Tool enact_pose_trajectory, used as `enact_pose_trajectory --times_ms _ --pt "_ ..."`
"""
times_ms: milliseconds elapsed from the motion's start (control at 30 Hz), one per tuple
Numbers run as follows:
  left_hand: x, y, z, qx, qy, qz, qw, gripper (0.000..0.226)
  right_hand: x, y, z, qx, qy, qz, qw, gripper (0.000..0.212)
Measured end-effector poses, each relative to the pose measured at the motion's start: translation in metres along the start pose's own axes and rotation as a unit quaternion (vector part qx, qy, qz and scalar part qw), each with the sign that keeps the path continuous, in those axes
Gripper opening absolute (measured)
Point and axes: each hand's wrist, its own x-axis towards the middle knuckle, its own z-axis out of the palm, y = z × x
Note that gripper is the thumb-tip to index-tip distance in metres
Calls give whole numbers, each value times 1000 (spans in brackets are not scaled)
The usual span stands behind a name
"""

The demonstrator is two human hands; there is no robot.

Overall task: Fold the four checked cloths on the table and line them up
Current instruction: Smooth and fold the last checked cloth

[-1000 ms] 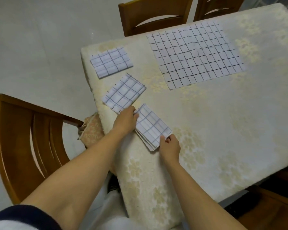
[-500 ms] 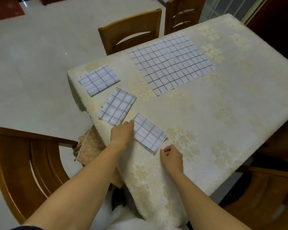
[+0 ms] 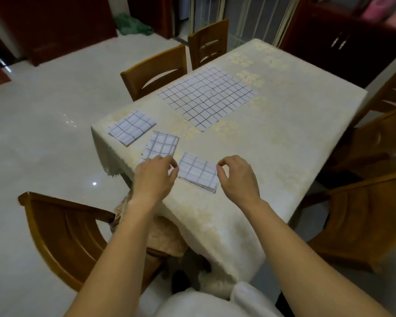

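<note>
Head view: left hand (image 3: 154, 177) and right hand (image 3: 237, 177) hover over the near corner of the table (image 3: 284, 156), both with fingers curled. The nearest folded cloth (image 3: 198, 172) lies flat between the two sets of fingertips. The left fingertips (image 3: 175, 170) sit just beside its left edge. The right thumb and forefinger (image 3: 219, 167) are drawn together at its right corner. It cannot be told whether either hand pinches or only hovers.

Just beyond the left fingers lies the middle folded cloth (image 3: 161, 145), its near corner hidden by the hand. Further out the same way is the far folded cloth (image 3: 132, 127), close to the table corner. The three folded cloths are apart from each other and each is turned differently. The unfolded cloth (image 3: 206, 97) lies spread flat well beyond both hands, near the far table edge.

The table edge runs under the left wrist. Bare tablecloth stretches right of the right fingers and on beyond them.

Count: four checked cloths, three folded, one flat; two hands. Chairs: near chair (image 3: 62, 227) left of the left arm, two far chairs (image 3: 156, 72) beyond the flat cloth, more right of the right arm.
</note>
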Motion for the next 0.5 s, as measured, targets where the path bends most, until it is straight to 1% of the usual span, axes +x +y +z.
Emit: enact_pose_trajectory --times_ms 67,167,267,367,500 --pt "-20 -9 -30 30 18 -31 999 21 -7 -16 -8 -12 8 -50 999 15" --pt "-61 -11 -68 49 38 -39 997 19 -25 -44 -15 33 -12 -94 995 17" --pt "-107 -1 -88 -4 53 -45 998 12 -52 -62 -23 89 -19 -98 991 18" --pt "-144 4 -92 23 48 -55 997 7 -84 -71 -30 126 -21 -95 987 21" --pt "-177 7 -98 28 29 -65 997 9 -128 -88 -36 140 -80 -86 983 26"
